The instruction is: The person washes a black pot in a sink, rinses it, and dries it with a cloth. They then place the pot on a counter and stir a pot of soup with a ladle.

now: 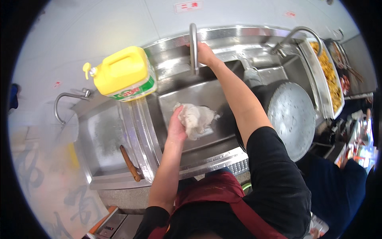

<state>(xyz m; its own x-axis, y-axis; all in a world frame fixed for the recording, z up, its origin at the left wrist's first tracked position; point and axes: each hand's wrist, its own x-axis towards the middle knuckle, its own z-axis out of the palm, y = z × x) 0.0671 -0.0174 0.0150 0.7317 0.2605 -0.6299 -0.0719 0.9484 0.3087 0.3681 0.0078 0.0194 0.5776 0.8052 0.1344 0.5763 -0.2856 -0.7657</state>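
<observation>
My left hand (177, 127) grips a crumpled, whitish wet cloth (197, 118) above the middle basin (173, 100) of a stainless steel sink. My right hand (206, 54) reaches to the back of the sink, at the base of the middle faucet (193, 47). The spout crosses in front of it and its fingers are mostly hidden, so I cannot tell what they hold. No stream of water shows clearly below the spout.
A yellow pump jug (125, 70) stands at the back left. The left basin (104, 134) holds sudsy water, with a wooden handle (130, 164) across its front. A large wok (292, 119) is right of my arm. Beyond are a food tray (328, 80) and another person (337, 185).
</observation>
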